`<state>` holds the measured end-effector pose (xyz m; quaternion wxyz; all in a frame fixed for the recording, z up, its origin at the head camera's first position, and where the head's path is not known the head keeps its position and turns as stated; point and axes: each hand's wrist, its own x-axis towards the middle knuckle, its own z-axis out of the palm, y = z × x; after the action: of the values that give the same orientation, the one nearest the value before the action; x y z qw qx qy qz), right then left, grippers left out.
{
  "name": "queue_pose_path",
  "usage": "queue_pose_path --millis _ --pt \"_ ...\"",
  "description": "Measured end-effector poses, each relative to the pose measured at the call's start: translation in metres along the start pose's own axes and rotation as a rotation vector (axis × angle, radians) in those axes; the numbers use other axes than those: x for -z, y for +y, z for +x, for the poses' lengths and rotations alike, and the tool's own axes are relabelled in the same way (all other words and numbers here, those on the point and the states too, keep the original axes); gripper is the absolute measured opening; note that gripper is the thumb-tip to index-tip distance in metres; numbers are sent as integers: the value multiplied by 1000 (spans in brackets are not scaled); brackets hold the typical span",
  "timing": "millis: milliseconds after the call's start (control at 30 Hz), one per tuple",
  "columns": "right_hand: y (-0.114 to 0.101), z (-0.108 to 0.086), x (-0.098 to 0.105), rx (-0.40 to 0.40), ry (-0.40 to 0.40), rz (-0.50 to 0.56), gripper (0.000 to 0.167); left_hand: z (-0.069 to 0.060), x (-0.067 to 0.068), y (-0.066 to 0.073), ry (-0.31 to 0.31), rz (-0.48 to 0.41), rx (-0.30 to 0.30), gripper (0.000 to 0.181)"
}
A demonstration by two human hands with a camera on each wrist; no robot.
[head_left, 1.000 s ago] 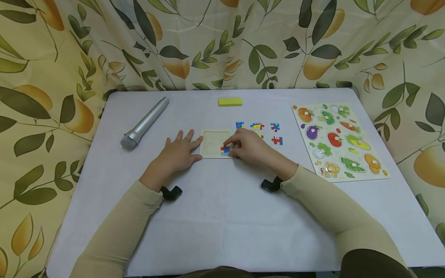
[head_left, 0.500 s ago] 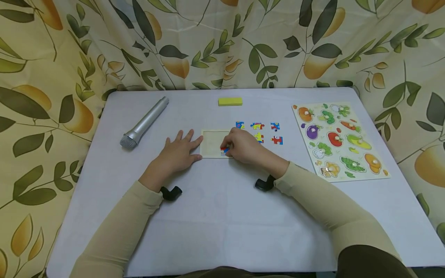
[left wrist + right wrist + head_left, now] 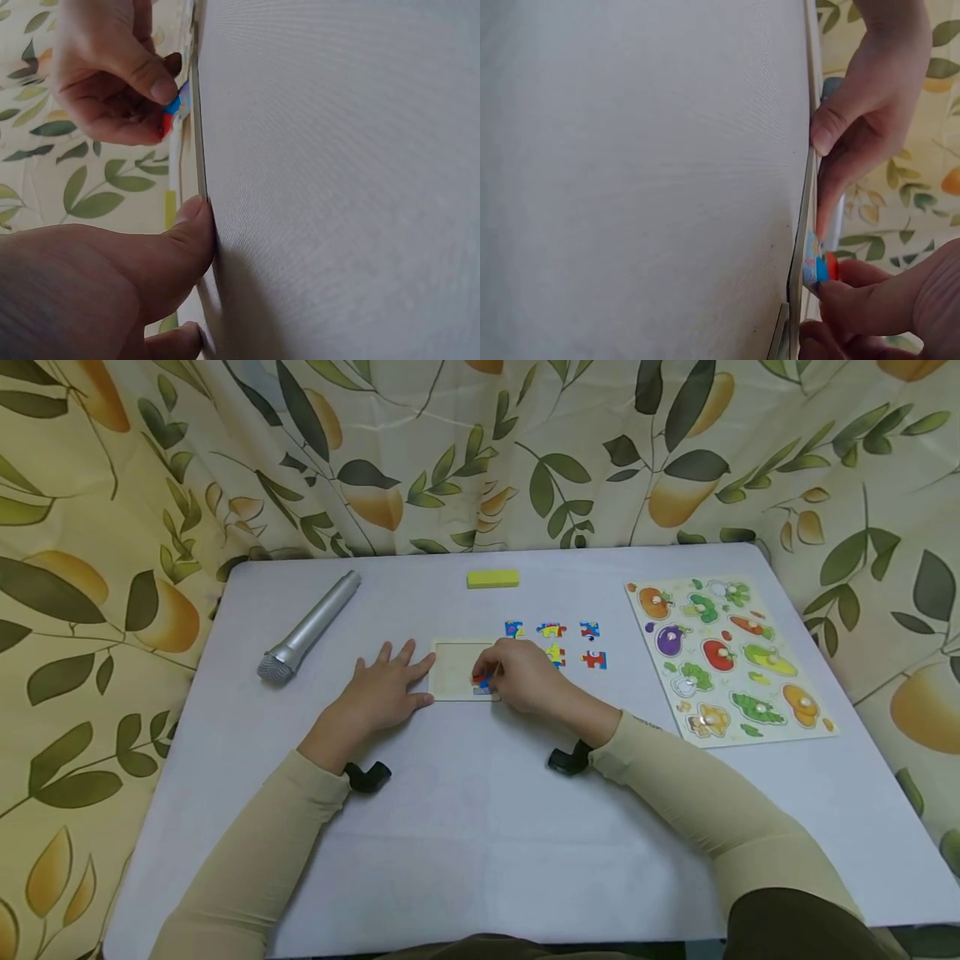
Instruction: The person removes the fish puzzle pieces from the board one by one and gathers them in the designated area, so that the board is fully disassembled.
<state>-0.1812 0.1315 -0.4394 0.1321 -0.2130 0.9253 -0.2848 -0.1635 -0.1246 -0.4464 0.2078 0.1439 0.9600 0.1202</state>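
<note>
A shallow cream puzzle tray [image 3: 452, 670] lies mid-table. My left hand [image 3: 384, 692] is spread flat on the table, its thumb and index finger touching the tray's left edge. Over the tray's right part, my right hand [image 3: 525, 675] pinches a red and blue jigsaw piece [image 3: 830, 266] between thumb and fingers. The held piece looks tilted up in the right wrist view. Beneath it, a light-blue patterned piece [image 3: 810, 259] sits in the tray's near right area. My right hand hides the tray's right edge.
Several loose jigsaw pieces [image 3: 551, 630] lie right of and behind the tray. Farther back is a yellow block [image 3: 492, 578]. A silver microphone [image 3: 309, 628] lies at the left, and a vegetable peg puzzle board [image 3: 731, 660] at the right.
My right hand has shifted slightly left over the tray, uncovering a yellow jigsaw piece behind it. The held piece has turned a little in the fingers. My left hand stays put.
</note>
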Motion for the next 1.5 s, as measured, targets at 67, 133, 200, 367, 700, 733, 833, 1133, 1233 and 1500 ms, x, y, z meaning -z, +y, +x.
queue_pose_path --millis 67,133,200,367,700,733,833,1133,1233,1500 --pt "0 -1 0 13 17 9 32 0 0 0 0 1 0 74" --pt "0 -1 0 26 33 16 33 1 -1 0 0 -2 1 74" --pt "0 -1 0 35 38 23 31 1 -1 1 -2 -1 0 74" --pt "-1 -1 -1 43 14 45 23 2 -1 2 -8 9 -1 74" --pt "1 3 -1 -22 -26 100 23 2 2 3 -10 -3 2 74" --pt "1 4 -1 -43 -31 120 24 2 2 3 -10 -3 2 74" --pt "2 3 3 -88 -46 190 24 1 3 4 -10 -1 3 74" --pt "13 -6 26 -124 -62 317 22 1 3 0 4 18 1 75" --pt "21 -12 34 -134 -75 337 22 0 3 0 4 12 -6 75" --pt "48 -35 62 -196 -81 314 21 -1 1 -1 -4 1 -8 75"
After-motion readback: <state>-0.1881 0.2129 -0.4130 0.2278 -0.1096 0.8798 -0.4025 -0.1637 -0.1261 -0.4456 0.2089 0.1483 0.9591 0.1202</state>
